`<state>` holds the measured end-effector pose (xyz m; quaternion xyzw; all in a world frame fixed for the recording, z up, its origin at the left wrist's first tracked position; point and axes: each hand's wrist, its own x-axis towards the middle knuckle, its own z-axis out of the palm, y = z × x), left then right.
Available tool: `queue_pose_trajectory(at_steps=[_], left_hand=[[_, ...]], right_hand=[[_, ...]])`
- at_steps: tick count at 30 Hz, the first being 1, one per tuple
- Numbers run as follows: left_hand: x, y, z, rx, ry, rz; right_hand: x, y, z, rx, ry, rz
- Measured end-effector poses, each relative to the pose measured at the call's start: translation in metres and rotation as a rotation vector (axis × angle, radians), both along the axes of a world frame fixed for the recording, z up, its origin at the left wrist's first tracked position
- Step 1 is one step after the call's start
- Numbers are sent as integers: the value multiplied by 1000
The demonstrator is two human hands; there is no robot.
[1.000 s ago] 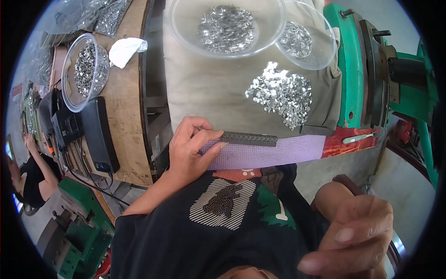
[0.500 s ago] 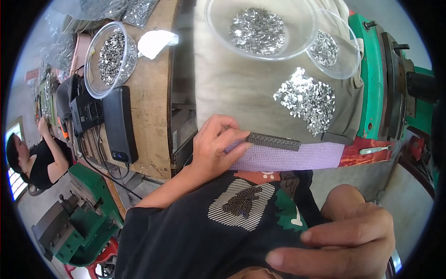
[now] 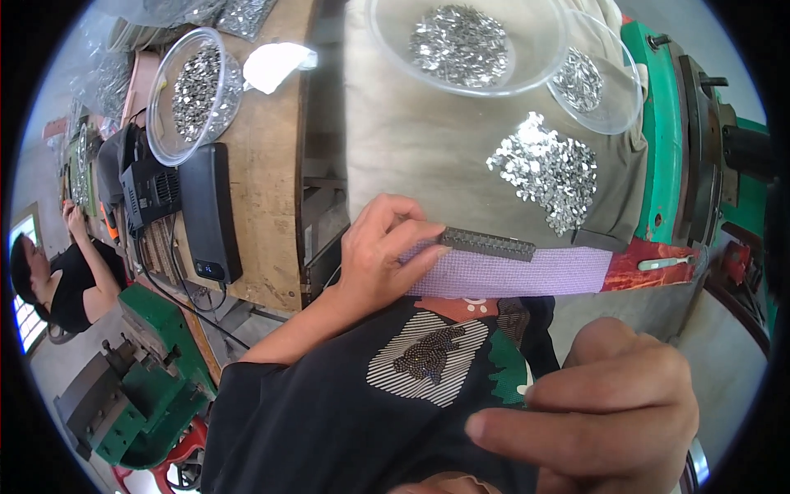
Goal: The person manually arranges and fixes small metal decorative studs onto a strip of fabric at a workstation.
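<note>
My left hand [image 3: 380, 255] pinches the left end of a narrow dark ridged metal bar [image 3: 492, 244] between thumb and fingers. The bar lies along a purple woven mat [image 3: 535, 273] at the near edge of the cloth-covered work surface. Raised close to the camera at lower right, my right hand [image 3: 617, 403] has half-bent fingers with the tips apart; nothing shows between them. Beyond the bar, a loose heap of small shiny metal pieces [image 3: 553, 173] lies on the grey-beige cloth [image 3: 428, 165].
Two clear plastic tubs [image 3: 543, 78] [image 3: 629, 107] with metal bits stand at the back. Leftward, a wooden bench [image 3: 267, 181] bears another tub [image 3: 156, 136] and a black box [image 3: 211, 214]. Green machinery [image 3: 658, 148] flanks the right; a small-handled tool [image 3: 658, 264] lies nearby. Another person [image 3: 86, 280] sits far left.
My right hand has shifted slightly upward in view and its fingers have drawn a little closer together. My left hand keeps its hold on the bar. The whole view has moved slightly.
</note>
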<state>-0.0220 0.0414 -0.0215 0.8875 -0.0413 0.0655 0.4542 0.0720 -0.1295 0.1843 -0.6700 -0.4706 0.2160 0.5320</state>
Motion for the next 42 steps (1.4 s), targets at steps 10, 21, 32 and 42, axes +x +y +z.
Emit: queue_pose_trajectory(at_steps=[10,21,32,42], left_hand=[[0,10,-15,26,-74,-9],[-7,8,-9,-3,-41,-28],[-4,6,-9,8,-105,-48],[-7,3,-6,22,-93,-7]], right_hand=[[31,30,-42,22,-100,364],[-43,-96,-137,-90,-277,-798],[-62,-133,-176,-713,-352,-1080],[-55,-157,-166,-599,-61,-1065]])
